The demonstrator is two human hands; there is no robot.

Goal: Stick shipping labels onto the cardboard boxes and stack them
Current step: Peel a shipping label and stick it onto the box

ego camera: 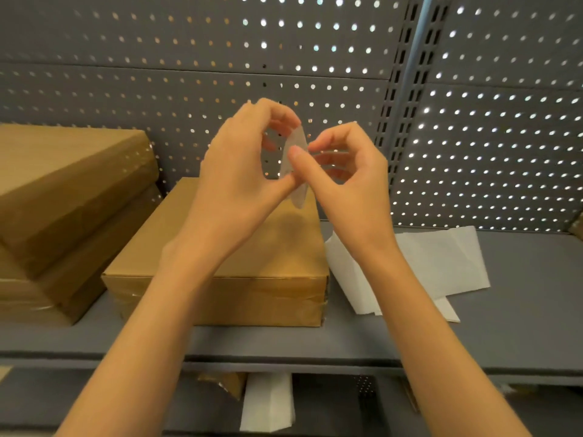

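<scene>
Head view. At far left I see two stacked cardboard boxes, with a single cardboard box beside them on the grey shelf. Above that box, my left hand and right hand meet, both pinching a pale, curved label between fingertips. White backing sheets lie at right.

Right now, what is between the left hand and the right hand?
In the head view, a small pale label stands between the left hand and right hand; both pinch it above the cardboard box.
</scene>
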